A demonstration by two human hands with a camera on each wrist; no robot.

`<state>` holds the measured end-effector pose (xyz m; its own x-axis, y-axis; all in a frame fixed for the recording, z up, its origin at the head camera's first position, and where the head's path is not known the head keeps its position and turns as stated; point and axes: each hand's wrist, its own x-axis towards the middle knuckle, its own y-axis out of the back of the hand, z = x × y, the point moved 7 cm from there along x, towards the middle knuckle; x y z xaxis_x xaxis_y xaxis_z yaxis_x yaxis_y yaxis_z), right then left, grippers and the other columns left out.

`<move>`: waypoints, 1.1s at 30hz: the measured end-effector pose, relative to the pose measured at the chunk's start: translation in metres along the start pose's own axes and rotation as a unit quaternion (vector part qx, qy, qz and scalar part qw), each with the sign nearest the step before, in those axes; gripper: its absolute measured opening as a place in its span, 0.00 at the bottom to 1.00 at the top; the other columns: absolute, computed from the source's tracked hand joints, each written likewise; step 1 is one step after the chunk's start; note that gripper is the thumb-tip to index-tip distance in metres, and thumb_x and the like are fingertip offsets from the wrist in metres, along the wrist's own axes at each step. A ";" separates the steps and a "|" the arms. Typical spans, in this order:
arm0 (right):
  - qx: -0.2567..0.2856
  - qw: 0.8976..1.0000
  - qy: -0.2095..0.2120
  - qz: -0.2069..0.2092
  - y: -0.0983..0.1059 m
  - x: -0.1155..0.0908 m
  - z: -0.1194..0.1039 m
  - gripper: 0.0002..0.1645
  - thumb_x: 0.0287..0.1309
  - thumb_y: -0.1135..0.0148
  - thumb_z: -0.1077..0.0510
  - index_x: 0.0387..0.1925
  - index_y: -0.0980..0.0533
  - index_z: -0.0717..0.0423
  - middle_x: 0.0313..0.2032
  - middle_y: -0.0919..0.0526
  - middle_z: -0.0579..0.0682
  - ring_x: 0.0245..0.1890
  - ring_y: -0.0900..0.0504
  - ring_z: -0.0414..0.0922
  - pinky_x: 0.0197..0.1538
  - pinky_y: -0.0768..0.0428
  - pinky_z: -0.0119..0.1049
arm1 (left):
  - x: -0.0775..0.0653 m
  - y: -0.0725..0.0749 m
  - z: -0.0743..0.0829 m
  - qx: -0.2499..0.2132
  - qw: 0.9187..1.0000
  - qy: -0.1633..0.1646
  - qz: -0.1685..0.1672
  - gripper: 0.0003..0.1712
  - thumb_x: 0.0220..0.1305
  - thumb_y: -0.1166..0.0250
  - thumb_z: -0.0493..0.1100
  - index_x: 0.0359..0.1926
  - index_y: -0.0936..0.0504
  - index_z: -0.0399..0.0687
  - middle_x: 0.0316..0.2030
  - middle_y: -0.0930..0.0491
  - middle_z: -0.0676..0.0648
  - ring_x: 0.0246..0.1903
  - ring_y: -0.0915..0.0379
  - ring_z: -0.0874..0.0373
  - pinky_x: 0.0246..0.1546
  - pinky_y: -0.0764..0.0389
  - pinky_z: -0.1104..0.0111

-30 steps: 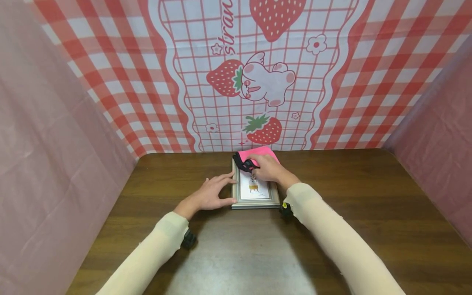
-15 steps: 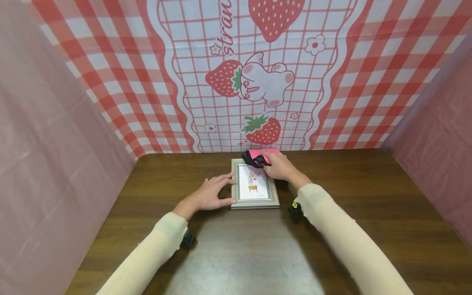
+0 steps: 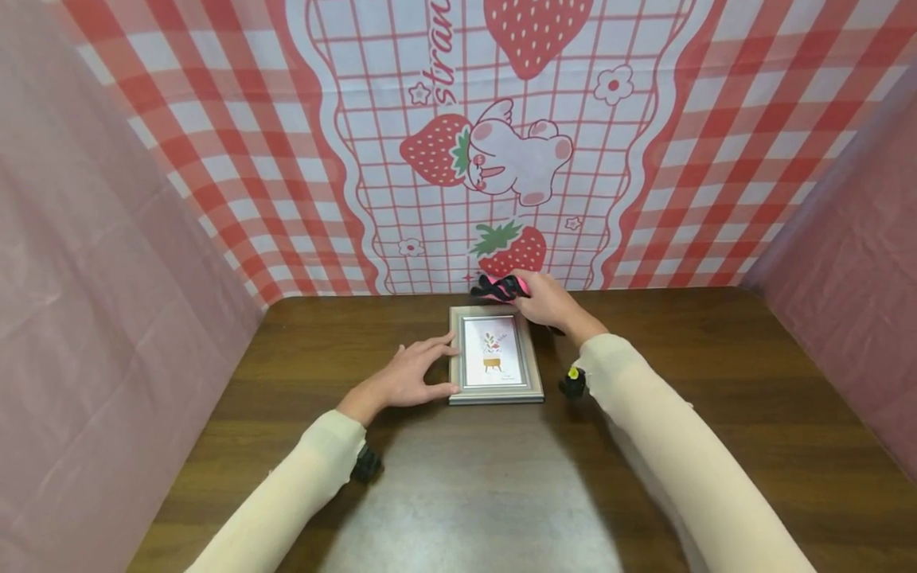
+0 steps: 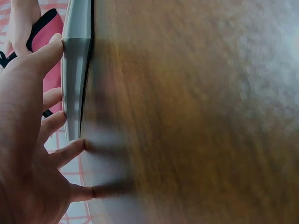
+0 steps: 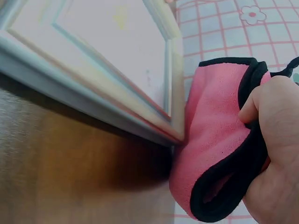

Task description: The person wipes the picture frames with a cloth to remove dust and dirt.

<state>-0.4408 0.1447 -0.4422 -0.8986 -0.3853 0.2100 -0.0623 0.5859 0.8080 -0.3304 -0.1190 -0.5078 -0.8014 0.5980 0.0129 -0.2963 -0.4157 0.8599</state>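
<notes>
A picture frame [image 3: 494, 354] with a pale moulding lies flat on the wooden table, face up, showing a drawing of a potted plant. My left hand [image 3: 408, 374] is spread along its left side, thumb and fingertips touching the edge; the left wrist view shows two other fingertips [image 4: 77, 147] down on the table. Beyond the frame's far edge, my right hand [image 3: 548, 302] grips a bunched pink cloth [image 5: 212, 107] with black trim. In the right wrist view the cloth hangs against the frame's far corner, and the thumb presses into its folds.
Brown wooden table [image 3: 680, 382] surrounds the frame. A red-and-white strawberry-print cloth [image 3: 516, 159] rises right behind the table's far edge. Pink curtains [image 3: 107, 278] hang at both sides.
My right hand has carried the pink cloth from over the picture to past the frame's far edge, uncovering the drawing. My left hand and the frame stay in place.
</notes>
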 end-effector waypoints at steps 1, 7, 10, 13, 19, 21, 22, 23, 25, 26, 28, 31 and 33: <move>0.001 1.000 -0.001 0.001 -0.003 0.007 0.010 0.19 0.66 0.32 0.60 0.58 0.15 0.49 0.49 0.07 0.57 0.44 0.16 0.54 0.53 0.17 0.57 | 0.000 0.000 -0.001 -0.003 1.000 0.001 -0.002 0.49 0.71 0.34 0.80 0.82 0.26 0.62 0.91 0.41 0.51 0.87 0.42 0.33 0.79 0.52 0.14; -0.029 1.000 0.008 0.000 -0.028 0.033 0.047 0.22 0.66 0.31 0.58 0.60 0.15 0.45 0.53 0.07 0.53 0.50 0.12 0.54 0.61 0.15 0.61 | 0.000 -0.001 -0.003 -0.007 1.000 0.005 0.000 0.49 0.70 0.33 0.80 0.83 0.25 0.63 0.91 0.42 0.52 0.88 0.43 0.34 0.81 0.53 0.16; -0.028 1.000 0.008 -0.011 -0.039 0.037 0.052 0.28 0.64 0.32 0.59 0.66 0.16 0.47 0.58 0.07 0.55 0.54 0.11 0.57 0.66 0.15 0.64 | 0.000 0.000 -0.002 -0.009 1.000 0.006 0.001 0.50 0.70 0.34 0.81 0.82 0.25 0.64 0.91 0.42 0.53 0.88 0.43 0.34 0.81 0.53 0.16; -0.027 0.999 -0.003 -0.024 -0.048 0.038 0.053 0.35 0.64 0.33 0.59 0.73 0.18 0.48 0.63 0.08 0.57 0.59 0.12 0.58 0.72 0.17 0.64 | -0.003 0.005 0.007 -0.019 1.000 0.006 -0.004 0.49 0.70 0.33 0.79 0.82 0.25 0.62 0.91 0.42 0.51 0.88 0.44 0.32 0.81 0.54 0.15; -0.034 0.998 -0.014 -0.042 -0.059 0.036 0.049 0.33 0.63 0.33 0.60 0.71 0.18 0.53 0.63 0.09 0.59 0.62 0.12 0.59 0.75 0.18 0.64 | -0.004 0.005 0.010 -0.009 1.000 0.004 -0.006 0.48 0.71 0.35 0.80 0.82 0.25 0.62 0.91 0.41 0.50 0.87 0.43 0.30 0.78 0.52 0.13; -0.034 0.998 -0.010 -0.048 -0.060 0.035 0.046 0.34 0.62 0.34 0.61 0.71 0.17 0.54 0.63 0.09 0.61 0.62 0.12 0.60 0.74 0.18 0.64 | 0.000 0.000 0.002 -0.002 1.000 0.001 -0.002 0.50 0.70 0.37 0.84 0.82 0.25 0.64 0.91 0.41 0.51 0.87 0.42 0.32 0.78 0.51 0.14; -0.033 0.998 -0.008 -0.052 -0.061 0.034 0.045 0.35 0.62 0.34 0.62 0.72 0.18 0.54 0.64 0.10 0.62 0.63 0.12 0.61 0.75 0.19 0.64 | 0.001 -0.002 -0.001 0.001 1.000 0.000 -0.001 0.51 0.69 0.37 0.85 0.82 0.25 0.65 0.91 0.41 0.52 0.87 0.42 0.32 0.79 0.51 0.14; -0.033 0.998 -0.005 -0.057 -0.061 0.033 0.043 0.36 0.61 0.35 0.62 0.73 0.19 0.54 0.65 0.10 0.62 0.63 0.12 0.61 0.75 0.19 0.64 | 0.001 -0.002 -0.002 0.000 1.000 0.001 -0.002 0.51 0.68 0.37 0.85 0.82 0.25 0.66 0.91 0.42 0.53 0.88 0.43 0.33 0.79 0.52 0.14; -0.033 0.997 0.000 -0.068 -0.056 0.026 0.031 0.40 0.61 0.37 0.63 0.77 0.22 0.55 0.68 0.12 0.64 0.67 0.13 0.62 0.78 0.20 0.62 | 0.003 -0.004 -0.006 -0.001 1.000 0.001 -0.001 0.51 0.68 0.35 0.84 0.82 0.25 0.65 0.91 0.42 0.53 0.88 0.43 0.33 0.80 0.52 0.15; -0.031 0.997 0.002 -0.069 -0.055 0.024 0.028 0.41 0.61 0.38 0.63 0.78 0.23 0.55 0.69 0.13 0.65 0.68 0.14 0.62 0.78 0.21 0.62 | 0.004 -0.004 -0.007 -0.002 1.000 0.001 0.000 0.50 0.69 0.34 0.83 0.82 0.25 0.65 0.91 0.42 0.54 0.88 0.43 0.33 0.80 0.52 0.15; -0.038 0.997 0.005 -0.074 -0.052 0.020 0.020 0.43 0.60 0.40 0.65 0.79 0.25 0.56 0.70 0.14 0.66 0.70 0.15 0.64 0.79 0.21 0.61 | 0.004 -0.005 -0.008 -0.001 1.000 0.003 0.001 0.49 0.70 0.33 0.80 0.82 0.25 0.66 0.91 0.42 0.54 0.88 0.43 0.34 0.80 0.52 0.15; -0.047 0.996 0.004 -0.074 -0.047 0.016 0.012 0.43 0.59 0.41 0.66 0.79 0.24 0.57 0.70 0.14 0.68 0.70 0.15 0.66 0.78 0.20 0.61 | 0.004 -0.004 -0.008 -0.001 1.000 0.006 -0.001 0.46 0.71 0.30 0.76 0.83 0.25 0.65 0.91 0.42 0.55 0.88 0.43 0.35 0.81 0.52 0.16; -0.055 0.996 0.002 -0.077 -0.042 0.012 0.003 0.42 0.61 0.41 0.67 0.79 0.25 0.58 0.70 0.15 0.69 0.70 0.16 0.67 0.78 0.20 0.61 | 0.003 -0.004 -0.006 0.000 1.000 0.009 -0.005 0.46 0.72 0.30 0.74 0.83 0.26 0.65 0.91 0.43 0.55 0.89 0.44 0.35 0.82 0.53 0.17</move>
<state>-0.4498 0.1172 -0.4755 -0.8806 -0.4669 0.0811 -0.1508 0.4383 0.8861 -0.3352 -0.1197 -0.5146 -0.8080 0.5892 -0.0047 -0.3043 -0.4105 0.8596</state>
